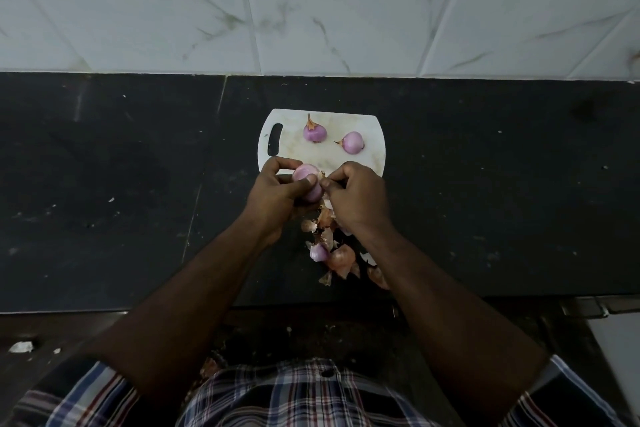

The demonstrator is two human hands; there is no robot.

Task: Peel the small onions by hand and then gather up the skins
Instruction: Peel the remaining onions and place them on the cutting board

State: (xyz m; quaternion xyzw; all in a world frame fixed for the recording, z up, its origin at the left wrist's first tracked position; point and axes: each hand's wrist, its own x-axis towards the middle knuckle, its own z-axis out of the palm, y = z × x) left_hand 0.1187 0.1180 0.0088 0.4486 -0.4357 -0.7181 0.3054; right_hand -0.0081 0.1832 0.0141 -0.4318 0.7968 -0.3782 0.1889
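The near edge of the white plastic cutting board [370, 135] is covered by both hands. The pale purple peeled onion [306, 172] in the grip of the left hand [277, 194] is partly hidden by the curled fingers and thumb. What is pinched by the right hand [356, 201] is too small to be identified. The heap of brown papery onion skins [341, 255] on the black stone table [104, 184] is partly concealed under the right forearm. The checked shirt [304, 392] is cut off by the lower edge.
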